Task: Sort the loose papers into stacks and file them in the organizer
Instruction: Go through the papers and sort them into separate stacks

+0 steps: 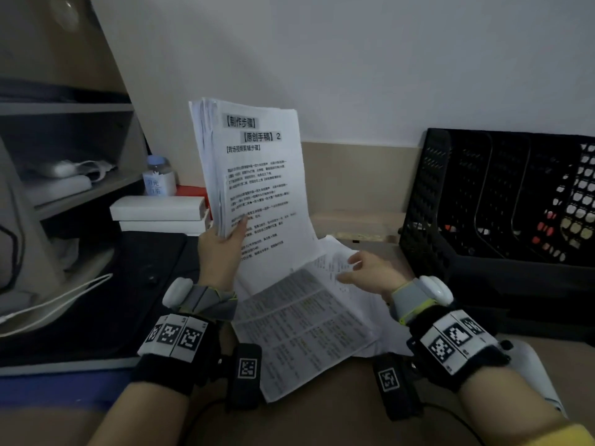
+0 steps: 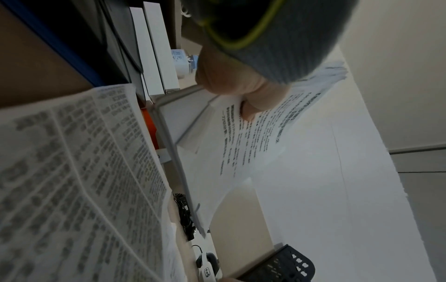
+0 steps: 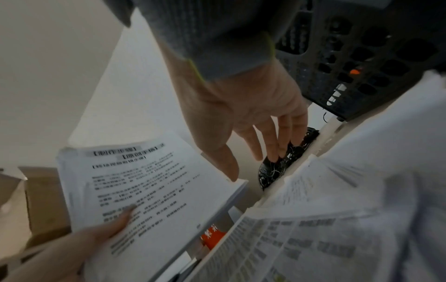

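My left hand (image 1: 222,243) grips a thick stack of printed papers (image 1: 254,175) upright above the desk, thumb (image 2: 251,110) pressed on the front page. The same stack (image 3: 149,190) shows in the right wrist view, with the left thumb on it. Loose printed sheets (image 1: 302,326) lie spread on the desk below, some with tables of text. My right hand (image 1: 363,268) hovers open over their far edge, fingers (image 3: 277,145) straight and holding nothing. A black perforated file organizer (image 1: 502,194) with several upright slots stands at the right.
Two white boxes (image 1: 161,214) and a small labelled jar (image 1: 159,178) sit at the back left, beside a shelf unit (image 1: 70,149). A black mat (image 1: 148,284) covers the left of the desk. A tangle of black clips (image 3: 284,164) lies behind the loose sheets.
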`<action>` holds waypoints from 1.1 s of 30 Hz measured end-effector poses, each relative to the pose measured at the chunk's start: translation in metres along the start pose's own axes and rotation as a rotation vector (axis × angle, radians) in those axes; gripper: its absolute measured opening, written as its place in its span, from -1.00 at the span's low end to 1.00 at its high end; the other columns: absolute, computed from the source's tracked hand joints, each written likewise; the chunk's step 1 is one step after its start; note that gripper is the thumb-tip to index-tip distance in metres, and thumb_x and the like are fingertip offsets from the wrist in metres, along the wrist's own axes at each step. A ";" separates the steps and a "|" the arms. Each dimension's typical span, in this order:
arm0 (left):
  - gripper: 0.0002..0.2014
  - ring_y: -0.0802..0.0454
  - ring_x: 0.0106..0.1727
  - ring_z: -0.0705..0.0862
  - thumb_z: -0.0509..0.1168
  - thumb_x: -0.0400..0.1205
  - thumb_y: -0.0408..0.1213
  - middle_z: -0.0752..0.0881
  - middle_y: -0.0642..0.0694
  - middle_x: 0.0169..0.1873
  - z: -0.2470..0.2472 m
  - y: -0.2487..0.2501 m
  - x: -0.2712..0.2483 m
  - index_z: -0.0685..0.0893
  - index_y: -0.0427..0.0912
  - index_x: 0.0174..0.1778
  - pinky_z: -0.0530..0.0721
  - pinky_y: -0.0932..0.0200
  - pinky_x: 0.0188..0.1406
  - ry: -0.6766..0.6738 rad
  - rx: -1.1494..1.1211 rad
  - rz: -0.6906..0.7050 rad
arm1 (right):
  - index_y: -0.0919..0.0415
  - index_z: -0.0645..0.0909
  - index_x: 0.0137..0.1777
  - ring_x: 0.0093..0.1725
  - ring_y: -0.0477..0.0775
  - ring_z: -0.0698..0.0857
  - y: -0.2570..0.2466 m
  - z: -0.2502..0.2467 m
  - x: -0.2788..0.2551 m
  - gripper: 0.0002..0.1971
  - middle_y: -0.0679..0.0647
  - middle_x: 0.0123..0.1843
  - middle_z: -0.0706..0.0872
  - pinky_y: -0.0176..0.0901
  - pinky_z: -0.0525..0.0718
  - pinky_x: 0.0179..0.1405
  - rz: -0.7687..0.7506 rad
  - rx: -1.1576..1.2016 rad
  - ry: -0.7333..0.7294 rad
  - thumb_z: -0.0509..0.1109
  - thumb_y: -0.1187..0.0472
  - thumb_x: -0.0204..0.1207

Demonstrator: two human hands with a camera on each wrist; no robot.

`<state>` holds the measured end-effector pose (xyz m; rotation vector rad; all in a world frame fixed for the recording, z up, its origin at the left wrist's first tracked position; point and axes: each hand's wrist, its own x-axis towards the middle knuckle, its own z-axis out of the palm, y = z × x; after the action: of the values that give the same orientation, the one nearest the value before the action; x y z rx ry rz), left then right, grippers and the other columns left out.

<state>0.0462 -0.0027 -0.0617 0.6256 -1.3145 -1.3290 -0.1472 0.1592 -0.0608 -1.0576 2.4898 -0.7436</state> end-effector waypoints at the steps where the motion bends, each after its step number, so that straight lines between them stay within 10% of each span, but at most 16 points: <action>1: -0.55 -0.02 0.12 0.77 0.48 0.53 -0.05 0.80 -0.05 0.08 0.000 0.000 0.001 0.70 -0.15 0.30 0.72 -0.14 0.20 0.006 -0.001 0.003 | 0.14 0.37 0.53 0.42 0.15 0.50 -0.005 0.001 0.000 -0.33 0.09 0.47 0.50 -0.04 0.51 0.37 0.010 -0.059 -0.049 0.44 -0.10 0.49; 8: -0.70 -0.03 0.08 0.78 0.45 0.58 -0.18 0.81 -0.08 0.02 0.005 0.003 -0.003 0.74 -0.18 0.20 0.73 -0.16 0.18 -0.009 -0.008 -0.010 | 0.08 0.46 0.45 0.38 0.15 0.54 -0.021 0.027 0.009 -0.35 0.07 0.43 0.57 -0.03 0.48 0.38 0.077 -0.331 -0.133 0.35 -0.26 0.43; 22: -0.78 -0.07 0.18 0.73 0.41 0.61 -0.29 0.77 -0.07 0.07 0.008 0.006 -0.008 0.68 0.02 0.14 0.67 -0.17 0.29 -0.036 0.000 0.010 | 0.26 0.75 -0.01 -0.07 0.10 0.71 -0.007 0.037 0.020 -0.76 0.13 -0.08 0.77 -0.09 0.69 -0.02 0.074 -0.100 -0.110 0.50 0.14 0.39; 27: -0.84 -0.05 0.15 0.74 0.41 0.61 -0.28 0.77 0.02 -0.01 0.008 0.006 -0.008 0.70 0.06 0.06 0.68 -0.16 0.26 -0.050 -0.006 -0.027 | 0.13 0.39 -0.49 -0.44 0.01 0.44 0.006 0.025 0.015 -0.66 0.02 -0.48 0.46 -0.17 0.35 -0.46 0.035 -0.007 0.053 0.30 0.15 0.52; 33: -0.82 -0.09 0.14 0.75 0.42 0.60 -0.24 0.78 -0.07 0.05 0.006 0.001 -0.004 0.69 0.03 0.10 0.69 -0.18 0.24 -0.033 0.030 -0.036 | 0.14 0.68 0.13 0.02 0.30 0.71 0.022 0.004 0.010 -0.77 0.19 0.00 0.76 0.04 0.68 0.03 0.039 0.214 0.424 0.28 0.21 0.54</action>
<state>0.0420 0.0030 -0.0604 0.6532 -1.3579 -1.3561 -0.1645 0.1634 -0.0782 -0.8410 2.6776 -1.3053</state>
